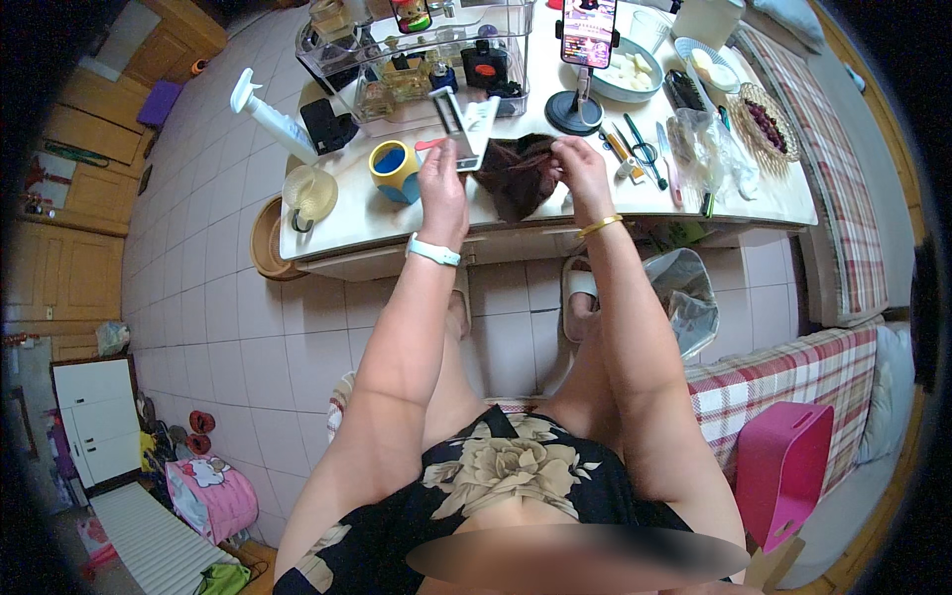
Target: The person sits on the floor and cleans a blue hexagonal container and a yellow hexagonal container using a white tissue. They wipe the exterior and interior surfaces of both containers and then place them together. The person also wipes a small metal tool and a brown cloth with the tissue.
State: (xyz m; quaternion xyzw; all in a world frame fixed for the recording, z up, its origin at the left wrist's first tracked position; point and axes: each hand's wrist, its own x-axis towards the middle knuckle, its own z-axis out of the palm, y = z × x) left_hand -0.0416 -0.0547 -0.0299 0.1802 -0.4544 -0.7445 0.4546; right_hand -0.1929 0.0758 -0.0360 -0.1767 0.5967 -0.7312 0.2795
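Note:
My left hand grips a white hinged plastic object with a grey panel, raised over the near side of the table; its exact kind is unclear. Pinched in the fingers of my right hand is the edge of a dark brown cloth item, perhaps a pouch. The cloth hangs between my hands, close to the white object. A yellow and blue cup stands just left of my left hand. To the right of my right hand lie an orange-yellow stick-like item and green-handled scissors.
A clear organizer with bottles stands at the back, beside a phone on a stand. A spray bottle and glass mug are at left. Right are a bowl of pale pieces, a knife and plastic bags. A lined bin stands below.

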